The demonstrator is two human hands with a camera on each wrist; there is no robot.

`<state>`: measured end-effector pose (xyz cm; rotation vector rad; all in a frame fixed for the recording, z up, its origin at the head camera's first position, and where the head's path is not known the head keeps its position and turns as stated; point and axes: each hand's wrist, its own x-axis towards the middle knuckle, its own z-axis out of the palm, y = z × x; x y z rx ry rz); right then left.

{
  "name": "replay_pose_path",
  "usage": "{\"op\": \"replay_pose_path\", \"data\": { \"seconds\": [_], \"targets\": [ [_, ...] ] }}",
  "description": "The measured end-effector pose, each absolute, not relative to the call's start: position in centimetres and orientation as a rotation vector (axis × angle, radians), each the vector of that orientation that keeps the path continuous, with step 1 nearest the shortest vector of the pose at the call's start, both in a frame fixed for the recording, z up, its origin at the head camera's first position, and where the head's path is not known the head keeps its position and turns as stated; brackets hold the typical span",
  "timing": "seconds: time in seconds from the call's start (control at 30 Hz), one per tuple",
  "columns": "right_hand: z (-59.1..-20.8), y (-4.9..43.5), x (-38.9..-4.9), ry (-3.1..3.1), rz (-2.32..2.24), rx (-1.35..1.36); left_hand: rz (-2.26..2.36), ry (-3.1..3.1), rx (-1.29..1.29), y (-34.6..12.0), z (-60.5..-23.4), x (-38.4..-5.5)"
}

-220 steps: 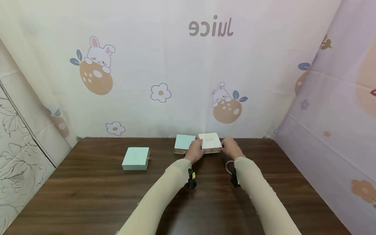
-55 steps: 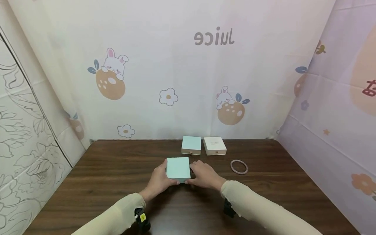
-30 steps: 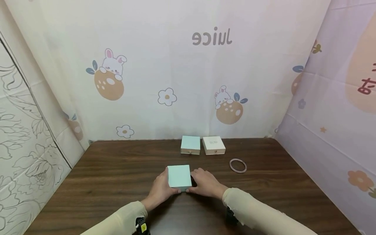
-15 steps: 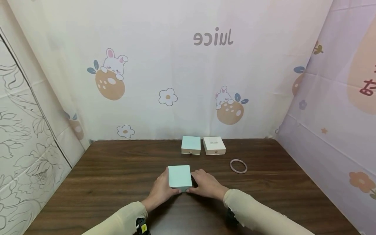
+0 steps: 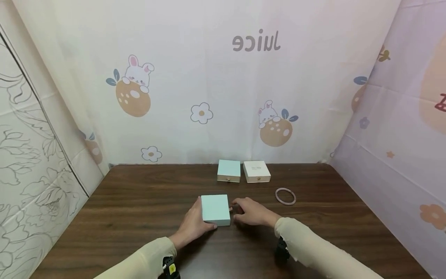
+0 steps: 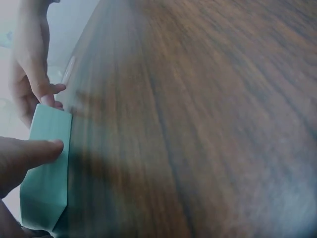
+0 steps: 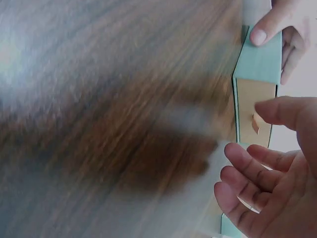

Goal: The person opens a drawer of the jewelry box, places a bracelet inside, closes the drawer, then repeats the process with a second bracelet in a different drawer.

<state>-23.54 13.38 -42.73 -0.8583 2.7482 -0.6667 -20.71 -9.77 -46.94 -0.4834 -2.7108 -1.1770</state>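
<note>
A mint-green drawer box (image 5: pixel 215 208) lies flat on the dark wooden table, near the middle in the head view. My left hand (image 5: pixel 192 224) grips its left side, thumb along the near face and fingers at the far side. Facing right is the box's beige drawer front (image 7: pixel 247 99) with a small ribbon pull tab (image 7: pixel 256 124). My right hand (image 5: pixel 256 213) is just off that side, thumb and fingers parted around the tab without holding it. In the left wrist view the box's near face (image 6: pixel 47 183) shows under the left thumb.
Another mint drawer box (image 5: pixel 229 168) and a white one (image 5: pixel 256 170) stand side by side at the back of the table (image 5: pixel 146 193). A pale pinkish ring (image 5: pixel 285 189) lies right of my right hand. A printed cloth (image 5: pixel 209 77) hangs behind the table.
Since 7.3 s ago the mint box has come from the left to the middle, and my hands have left the white box. In the last half second my right hand has moved off the mint box.
</note>
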Motion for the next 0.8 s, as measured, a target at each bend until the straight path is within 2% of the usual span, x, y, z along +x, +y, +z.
{"op": "replay_pose_path", "data": {
  "seconds": [0.13, 0.53, 0.8],
  "targets": [
    [-43.0, 13.3, -23.9, 2.756, -0.731, -0.805, -1.171, -2.781, -0.476, -10.3, -46.5, -21.0],
    [-44.2, 12.2, -24.2, 2.757, -0.712, -0.622, -1.119, -2.894, -0.837, -11.9, -46.3, -23.9],
    [-44.2, 11.7, -24.6, 2.759, -0.714, -0.700, -1.149, -2.883, -0.921, -12.1, -46.2, -24.8]
  ]
}}
